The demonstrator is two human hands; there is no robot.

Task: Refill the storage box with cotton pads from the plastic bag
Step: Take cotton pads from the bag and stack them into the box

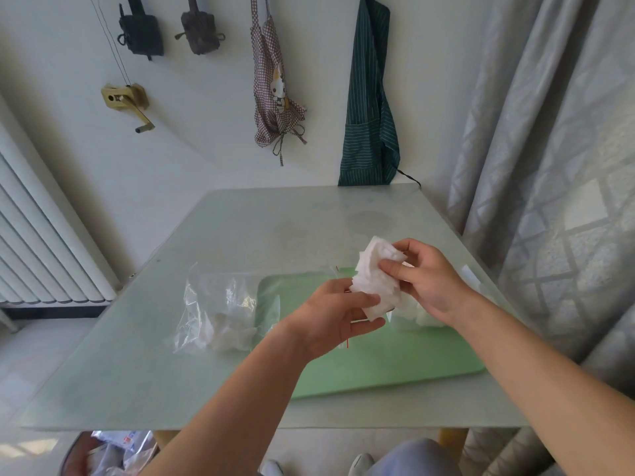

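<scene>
A stack of white cotton pads (pixel 376 281) is held above the table between both hands. My left hand (pixel 338 316) holds its lower end, thumb on top. My right hand (pixel 424 278) pinches its upper part with thumb and fingers. A clear plastic bag (pixel 220 304) with more white pads inside lies on the table to the left, its open end reaching under my left hand. A clear storage box (pixel 426 316) with white pads sits mostly hidden behind my right wrist.
A green mat (pixel 385 359) lies on the pale glass table (pixel 171 372). Grey curtains (pixel 556 166) hang at the right, a white radiator (pixel 37 242) at the left. Aprons hang on the wall behind. A bin with wrappers (pixel 110 455) stands below the table's front edge.
</scene>
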